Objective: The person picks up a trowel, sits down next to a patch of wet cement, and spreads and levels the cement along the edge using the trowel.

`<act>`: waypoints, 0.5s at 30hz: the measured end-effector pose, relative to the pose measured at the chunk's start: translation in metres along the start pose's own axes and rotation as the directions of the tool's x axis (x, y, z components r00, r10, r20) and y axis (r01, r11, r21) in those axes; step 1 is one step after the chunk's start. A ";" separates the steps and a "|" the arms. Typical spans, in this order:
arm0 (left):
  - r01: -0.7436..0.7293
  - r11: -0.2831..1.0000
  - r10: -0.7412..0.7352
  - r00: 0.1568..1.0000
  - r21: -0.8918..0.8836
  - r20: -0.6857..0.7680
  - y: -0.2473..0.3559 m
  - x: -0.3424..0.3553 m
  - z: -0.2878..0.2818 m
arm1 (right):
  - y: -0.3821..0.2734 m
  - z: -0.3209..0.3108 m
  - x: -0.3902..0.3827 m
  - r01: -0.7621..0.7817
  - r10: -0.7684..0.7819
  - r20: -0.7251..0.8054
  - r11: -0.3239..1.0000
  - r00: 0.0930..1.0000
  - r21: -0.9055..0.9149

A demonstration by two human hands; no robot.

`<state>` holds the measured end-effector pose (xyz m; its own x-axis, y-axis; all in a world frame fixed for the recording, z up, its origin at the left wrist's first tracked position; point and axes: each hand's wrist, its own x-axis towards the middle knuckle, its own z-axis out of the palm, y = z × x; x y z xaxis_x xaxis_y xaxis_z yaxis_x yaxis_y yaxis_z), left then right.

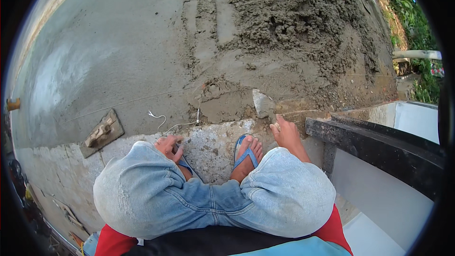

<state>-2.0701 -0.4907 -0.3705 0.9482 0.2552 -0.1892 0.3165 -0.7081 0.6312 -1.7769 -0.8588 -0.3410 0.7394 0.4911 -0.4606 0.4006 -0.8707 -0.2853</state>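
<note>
My right hand (pixel 288 136) is closed round the handle of a trowel (pixel 263 104), whose cement-smeared blade rests at the edge of the wet mortar in front of my right foot. My left hand (pixel 168 146) hangs beside my left knee, over the concrete ledge (pixel 215 142), its fingers apart and nothing visible in them. Close to its fingertips, a white cord (pixel 182 124) curls over the ledge's edge. Left of that hand lies a wooden float (pixel 102 133) with a mortar-caked grip, partly on the smoothed cement (pixel 123 57).
A rough heap of wet mortar (pixel 303 19) covers the far right. A thin string line (pixel 128 101) crosses the smoothed surface. At right, a dark beam (pixel 379 147) juts out near my right arm. Pipes (pixel 417 54) and plants (pixel 412 19) stand beyond the right edge.
</note>
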 end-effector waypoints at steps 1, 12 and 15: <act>0.049 0.979 -0.063 0.996 -0.197 -0.063 -0.002 0.004 0.005 | 0.011 0.006 -0.004 0.010 -0.002 -0.071 0.993 0.998 0.116; -0.128 0.983 0.136 0.989 0.130 -0.053 0.007 0.078 0.021 | -0.052 0.003 0.000 0.191 -0.156 -0.238 0.972 0.959 0.133; -0.131 0.970 0.146 0.988 0.206 -0.060 0.006 0.073 0.031 | -0.064 0.001 0.008 0.202 -0.183 -0.120 0.963 0.976 0.180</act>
<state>-1.9979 -0.4965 -0.4044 0.9809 0.1881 -0.0499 0.1886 -0.8556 0.4821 -1.7969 -0.7993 -0.3275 0.7132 0.6351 -0.2967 0.4378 -0.7340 -0.5192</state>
